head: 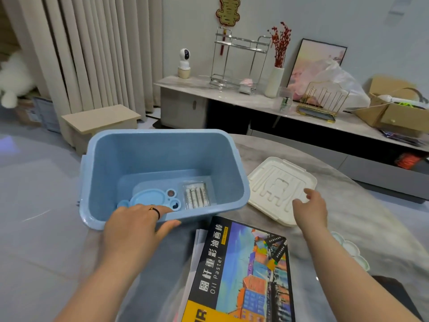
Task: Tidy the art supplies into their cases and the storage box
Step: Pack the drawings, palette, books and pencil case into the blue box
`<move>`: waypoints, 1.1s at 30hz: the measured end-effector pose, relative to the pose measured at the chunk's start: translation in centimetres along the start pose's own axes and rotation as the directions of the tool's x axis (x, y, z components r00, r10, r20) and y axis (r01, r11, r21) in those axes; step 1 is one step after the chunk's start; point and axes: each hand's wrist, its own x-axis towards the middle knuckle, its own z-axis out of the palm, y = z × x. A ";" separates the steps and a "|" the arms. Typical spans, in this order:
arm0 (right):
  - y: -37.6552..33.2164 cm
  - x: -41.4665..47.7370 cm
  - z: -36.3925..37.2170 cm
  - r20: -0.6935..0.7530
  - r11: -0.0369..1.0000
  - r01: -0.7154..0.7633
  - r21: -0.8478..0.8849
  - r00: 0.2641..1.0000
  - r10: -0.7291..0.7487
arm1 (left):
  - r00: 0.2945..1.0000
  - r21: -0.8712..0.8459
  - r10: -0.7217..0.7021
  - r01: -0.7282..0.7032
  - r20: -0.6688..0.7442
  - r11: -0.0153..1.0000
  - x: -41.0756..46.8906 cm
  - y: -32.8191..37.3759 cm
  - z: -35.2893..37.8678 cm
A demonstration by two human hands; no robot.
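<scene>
The round grey marble-patterned table [362,205] carries everything. On it stands the landmark, a rectangular blue plastic storage box [139,154], open-topped.

Just in front of the box, to its right, lies a flat cardboard oil pastel box with a colourful painted street scene [243,270]. It rests on some white sheets [197,238] and is not yet packed. Right of the box lies its square cream plastic lid [274,180], off and flat on the table.

Further right of the box and nearer the person, a pale green flower-shaped palette [350,252] also waits outside.

Inside the box, on its floor, sit a light blue round-welled palette [148,198] and, beside it, a clear plastic case of slim tools [196,194]. Packing looks to be only partly done.

The left hand [134,219] rests on the box's near rim, fingers straight, thumb outside. The right hand [311,208] hovers at the lid's near edge, fingers relaxed and holding nothing; whether it touches the lid I cannot tell.
</scene>
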 end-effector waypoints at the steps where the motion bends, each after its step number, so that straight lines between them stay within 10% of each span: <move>1: -1.6 -1.4 -0.5 -0.063 0.987 0.135 0.086 0.990 -0.130 | 1.000 -0.028 -0.006 0.006 0.013 1.000 -0.4 0.3 -0.1; 4: -7.0 -6.7 -1.7 -0.103 0.838 0.471 0.277 0.881 -0.461 | 0.997 -0.112 0.000 0.009 0.083 0.994 -1.5 0.6 0.3; 7: -10.4 -11.0 -0.9 0.250 0.718 0.651 0.246 0.673 -0.696 | 0.990 -0.161 0.017 0.006 0.137 0.987 -2.5 0.2 1.6; 11: -12.2 -12.6 4.6 0.779 0.606 0.787 -0.120 0.453 -0.433 | 0.977 -0.193 -0.020 0.062 0.210 0.979 -2.9 -0.6 1.4; 33: -14.7 -9.9 16.5 0.710 0.377 0.826 -0.420 0.557 -0.431 | 0.964 -0.298 -0.008 0.090 0.264 0.950 -2.3 -3.8 3.6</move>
